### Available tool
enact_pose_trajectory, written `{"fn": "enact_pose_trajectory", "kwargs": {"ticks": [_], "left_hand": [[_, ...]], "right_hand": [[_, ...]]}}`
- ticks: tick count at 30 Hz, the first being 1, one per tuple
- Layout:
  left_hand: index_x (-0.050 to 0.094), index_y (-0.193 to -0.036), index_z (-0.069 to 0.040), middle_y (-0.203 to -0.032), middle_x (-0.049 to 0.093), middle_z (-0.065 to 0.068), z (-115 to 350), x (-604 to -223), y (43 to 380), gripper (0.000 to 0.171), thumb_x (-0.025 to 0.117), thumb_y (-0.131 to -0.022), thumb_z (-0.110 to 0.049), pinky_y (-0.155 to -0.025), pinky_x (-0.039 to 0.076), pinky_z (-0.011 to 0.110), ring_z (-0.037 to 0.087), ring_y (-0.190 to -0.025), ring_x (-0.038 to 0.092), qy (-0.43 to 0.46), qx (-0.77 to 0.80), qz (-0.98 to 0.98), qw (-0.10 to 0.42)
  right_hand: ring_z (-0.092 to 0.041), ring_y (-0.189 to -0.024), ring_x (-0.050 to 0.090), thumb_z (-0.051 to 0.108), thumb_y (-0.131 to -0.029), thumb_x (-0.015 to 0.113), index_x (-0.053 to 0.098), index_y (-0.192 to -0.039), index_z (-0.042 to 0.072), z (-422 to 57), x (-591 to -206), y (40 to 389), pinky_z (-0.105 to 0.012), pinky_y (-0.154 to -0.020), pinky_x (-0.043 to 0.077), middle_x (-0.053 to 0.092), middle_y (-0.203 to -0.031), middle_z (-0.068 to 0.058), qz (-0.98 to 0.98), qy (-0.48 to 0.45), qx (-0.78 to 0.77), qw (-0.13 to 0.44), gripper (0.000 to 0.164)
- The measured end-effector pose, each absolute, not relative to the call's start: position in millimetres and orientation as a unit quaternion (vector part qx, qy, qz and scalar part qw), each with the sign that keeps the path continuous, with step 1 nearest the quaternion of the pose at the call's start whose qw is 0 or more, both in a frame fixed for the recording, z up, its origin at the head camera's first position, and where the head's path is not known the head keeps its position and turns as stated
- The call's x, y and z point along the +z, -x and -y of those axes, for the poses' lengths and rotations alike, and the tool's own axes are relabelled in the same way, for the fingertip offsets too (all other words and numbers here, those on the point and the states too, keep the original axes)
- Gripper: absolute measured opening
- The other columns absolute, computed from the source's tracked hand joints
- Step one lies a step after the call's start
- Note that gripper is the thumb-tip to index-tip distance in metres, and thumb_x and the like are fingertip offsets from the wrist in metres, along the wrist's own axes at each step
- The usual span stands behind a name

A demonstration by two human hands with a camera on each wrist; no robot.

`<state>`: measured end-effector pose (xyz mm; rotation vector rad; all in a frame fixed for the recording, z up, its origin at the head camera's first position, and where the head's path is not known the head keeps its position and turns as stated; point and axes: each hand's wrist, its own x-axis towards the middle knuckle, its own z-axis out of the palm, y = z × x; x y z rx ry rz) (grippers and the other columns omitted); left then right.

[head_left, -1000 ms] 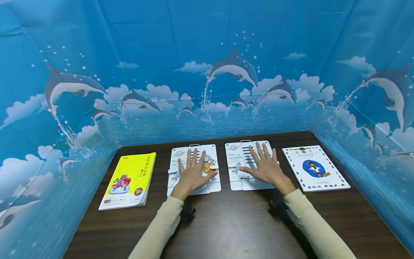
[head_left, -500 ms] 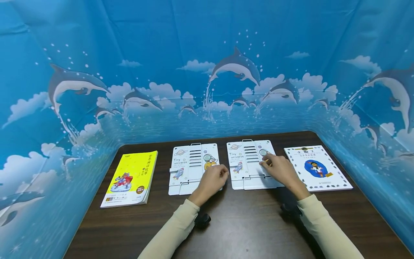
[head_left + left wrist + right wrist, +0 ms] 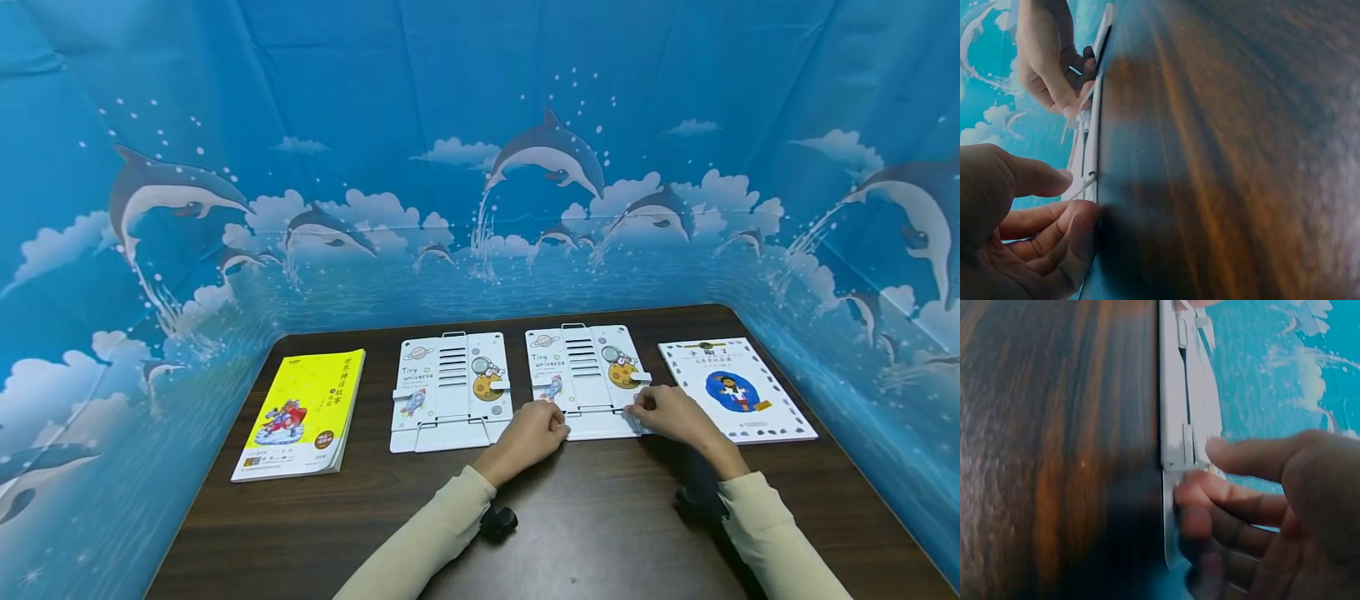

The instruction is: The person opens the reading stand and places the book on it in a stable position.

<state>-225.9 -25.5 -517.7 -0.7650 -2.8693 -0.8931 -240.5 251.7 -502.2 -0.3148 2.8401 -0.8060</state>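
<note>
A white book stand (image 3: 582, 387) printed "Tiny universe" lies flat at the middle right, with slots and a wire support. Its lower left corner is beside my left hand (image 3: 529, 437), whose loosely bent thumb and fingers are at the edge; the left wrist view shows a gap between thumb tip and forefinger. At the lower right corner my right hand (image 3: 671, 415) pinches the stand's bottom ledge (image 3: 1174, 425) between thumb and forefinger. A matching book stand (image 3: 442, 404) lies to the left, touched by neither hand. Its slots and wires show plainly.
A yellow book (image 3: 307, 412) lies at the left of the dark wooden table (image 3: 600, 533). To the right is a white book (image 3: 780, 417) with a blue picture, close to my right hand. A blue dolphin curtain (image 3: 375, 125) rises behind the table's far edge.
Both hands lay spread over a stand each. Their fingers have since bent; the left hand has moved right to the right stand, and the right hand has come down to its lower right corner.
</note>
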Motion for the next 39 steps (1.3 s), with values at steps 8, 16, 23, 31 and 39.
{"fn": "enact_pose_trajectory", "kwargs": {"ticks": [8, 16, 23, 31, 39], "left_hand": [[0.073, -0.092, -0.01, -0.075, 0.062, -0.01, 20.9, -519.6, 226.8, 0.019, 0.086, -0.088, -0.023, -0.063, 0.044, 0.017, 0.0, -0.067, 0.052, 0.216, -0.287, 0.933, -0.026], [0.074, -0.089, -0.011, -0.069, 0.059, -0.01, 20.0, -518.4, 227.3, 0.017, 0.087, -0.086, -0.022, -0.058, 0.042, 0.017, 0.001, -0.061, 0.05, 0.187, -0.296, 0.936, -0.041], [0.071, -0.074, -0.012, -0.065, 0.064, -0.008, 18.2, -519.9, 228.3, 0.02, 0.09, -0.081, -0.015, -0.056, 0.04, 0.014, -0.002, -0.058, 0.048, 0.194, -0.341, 0.92, -0.021], [0.071, -0.075, -0.012, -0.066, 0.07, -0.004, 18.8, -522.5, 227.5, 0.021, 0.091, -0.078, -0.01, -0.056, 0.042, 0.012, -0.005, -0.056, 0.05, 0.199, -0.367, 0.909, 0.006], [0.069, -0.074, -0.01, -0.065, 0.07, -0.001, 18.1, -525.1, 223.5, 0.023, 0.091, -0.077, -0.006, -0.056, 0.04, 0.01, -0.007, -0.056, 0.049, 0.223, -0.374, 0.9, 0.037]], "right_hand": [[-0.015, -0.071, 0.055, 0.023, -0.09, 0.084, 0.066, -0.099, 0.005, -262.4, -499.7, 240.9, -0.029, -0.063, 0.044, 0.06, -0.079, -0.001, -0.914, 0.117, -0.34, 0.186, 0.027], [-0.014, -0.072, 0.055, 0.016, -0.087, 0.087, 0.065, -0.094, 0.007, -261.0, -503.2, 240.7, -0.029, -0.065, 0.043, 0.058, -0.078, 0.001, -0.921, 0.125, -0.329, 0.167, 0.025], [-0.017, -0.074, 0.053, 0.015, -0.088, 0.087, 0.064, -0.091, 0.009, -260.9, -505.1, 239.0, -0.032, -0.067, 0.041, 0.058, -0.08, 0.0, -0.932, 0.126, -0.31, 0.14, 0.024], [-0.016, -0.077, 0.052, 0.016, -0.09, 0.086, 0.061, -0.091, 0.01, -259.5, -504.5, 235.8, -0.032, -0.07, 0.038, 0.055, -0.081, 0.0, -0.931, 0.146, -0.307, 0.132, 0.026], [-0.016, -0.078, 0.052, 0.016, -0.09, 0.085, 0.061, -0.092, 0.011, -262.5, -506.8, 235.9, -0.03, -0.07, 0.038, 0.055, -0.081, 0.002, -0.928, 0.156, -0.309, 0.137, 0.025]]}}
